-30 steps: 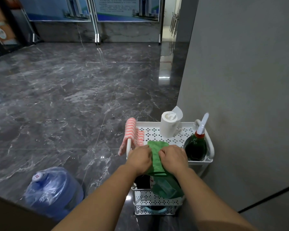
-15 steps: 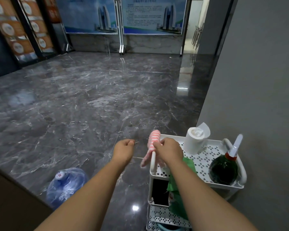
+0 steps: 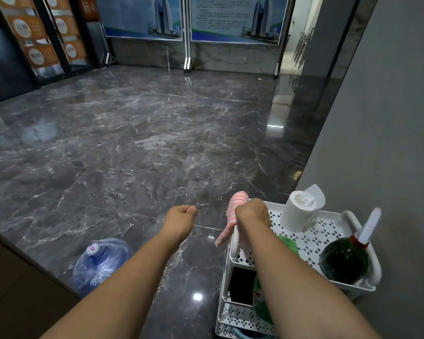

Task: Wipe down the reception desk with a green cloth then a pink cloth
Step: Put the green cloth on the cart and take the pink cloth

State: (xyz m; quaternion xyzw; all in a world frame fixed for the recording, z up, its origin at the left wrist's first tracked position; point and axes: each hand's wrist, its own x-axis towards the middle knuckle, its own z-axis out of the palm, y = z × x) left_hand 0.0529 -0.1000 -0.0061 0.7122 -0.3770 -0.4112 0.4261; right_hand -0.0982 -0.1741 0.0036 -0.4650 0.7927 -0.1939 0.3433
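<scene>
Forearms fill the lower field, both reaching forward over dark marble floor (image 3: 137, 148). Right hand (image 3: 251, 212) rests on the pink cloth (image 3: 235, 206), a pink-and-white striped cloth draped over the left handle of the white cart (image 3: 328, 226); its fingers curl downward over the fabric and appear closed on it, though the fingertips themselves are hidden behind the knuckles. Left hand (image 3: 180, 215) hangs free of the cart in a loose fist, holding nothing visible. Green cloth (image 3: 288, 243) lies on the cart's top tray and spills over the near edge, largely hidden by the right forearm. Also on the tray: paper roll (image 3: 300, 211) at the far side and spray bottle (image 3: 344, 260), dark green with a white nozzle, at the right corner. Water jug (image 3: 101, 261) lies on the floor to the left. Display boards (image 3: 189, 18) stand along the far wall. The reception desk cannot be identified with certainty in this view.

Step in hand, as judged: taking up the pink cloth for the second wipe. To do it well, lift the cloth straight up off the handle rather than pulling sideways, since a sideways tug is likely to roll the light cart or catch the fabric on the rail. The free left hand could steady the cart rim. Gather the hanging end before moving off, so that it neither drags on the floor nor brushes the paper roll.
</scene>
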